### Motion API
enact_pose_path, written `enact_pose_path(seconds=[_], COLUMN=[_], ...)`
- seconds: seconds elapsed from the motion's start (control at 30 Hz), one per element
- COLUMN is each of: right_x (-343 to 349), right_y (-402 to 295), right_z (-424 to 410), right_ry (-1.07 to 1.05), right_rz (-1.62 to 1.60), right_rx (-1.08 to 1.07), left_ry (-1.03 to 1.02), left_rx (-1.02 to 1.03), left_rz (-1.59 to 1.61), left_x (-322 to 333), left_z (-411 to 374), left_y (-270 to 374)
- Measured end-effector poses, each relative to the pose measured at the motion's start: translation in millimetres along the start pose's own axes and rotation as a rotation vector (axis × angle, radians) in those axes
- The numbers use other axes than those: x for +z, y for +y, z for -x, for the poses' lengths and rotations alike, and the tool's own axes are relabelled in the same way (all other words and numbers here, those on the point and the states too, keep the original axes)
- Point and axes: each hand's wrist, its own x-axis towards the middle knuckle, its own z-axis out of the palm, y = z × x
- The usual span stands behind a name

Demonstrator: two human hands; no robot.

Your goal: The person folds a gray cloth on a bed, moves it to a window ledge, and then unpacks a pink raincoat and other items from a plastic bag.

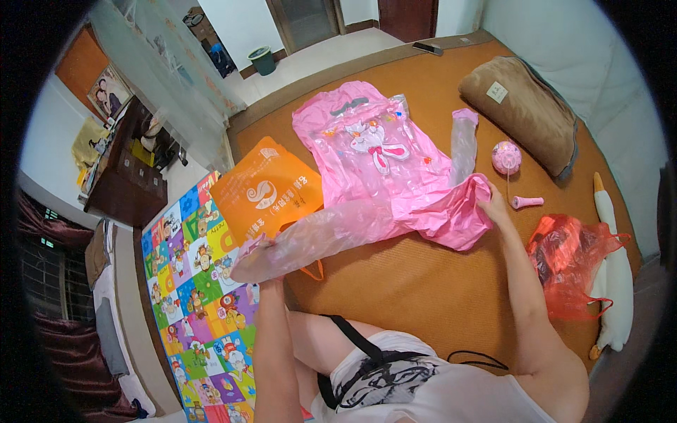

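Observation:
A child's pink plastic raincoat [370, 182] with a rabbit print lies spread before me, its rabbit upside down to my view. Its long translucent sleeve [328, 232] stretches left to my left hand [268, 272], which holds the cuff end; the plastic partly covers that hand. My right hand [494, 203] grips the edge of the crumpled pink part [457, 219], which looks like the hood. Beyond it, the other sleeve [464, 145] points away from me. Under the left side of the raincoat is an orange bag [264, 190] bearing print.
Right: a brown pillow [521, 111], pink ball [506, 157], pink handle [528, 202], red plastic bag [568, 264] and white plush toy [616, 285]. A phone [427, 48] lies by the mat's [381, 285] far edge. Left: a colourful play mat [211, 296]. A netting curtain [164, 63] hangs behind.

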Motion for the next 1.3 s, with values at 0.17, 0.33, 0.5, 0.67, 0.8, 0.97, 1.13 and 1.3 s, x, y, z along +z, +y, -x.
enact_pose_path(seconds=[0.17, 0.33, 0.5, 0.67, 0.8, 0.97, 1.13, 1.3], right_x=[-27, -40, -39, -3, 90, 172, 169, 142], right_y=[-26, -78, -68, -132, -129, -72, -76, -66], right_z=[46, 125, 155, 90, 45, 15, 25, 55], right_ry=[-0.223, -0.731, -1.428, -0.948, -0.484, -0.291, -0.475, -0.861], right_rz=[-0.118, -0.182, 0.640, 0.423, 0.206, 0.619, 0.375, 0.460], right_rx=[-0.148, 0.154, -0.224, -0.148, -0.263, -0.437, -0.481, -0.696], left_ry=[0.027, 0.062, 0.124, 0.263, 0.227, 0.281, 0.515, 0.392], left_rx=[-0.009, -0.007, 0.018, 0.109, 0.245, 0.300, 0.477, 0.422], left_rz=[-0.020, -0.009, 0.033, 0.120, 0.405, -0.188, -0.435, 0.173], left_x=[-3, -4, -4, -1, 34, 9, -8, -68], left_z=[13, 24, 27, 63, 111, 124, 99, 92], left_y=[6, 0, -16, -14, -7, 14, 23, 38])
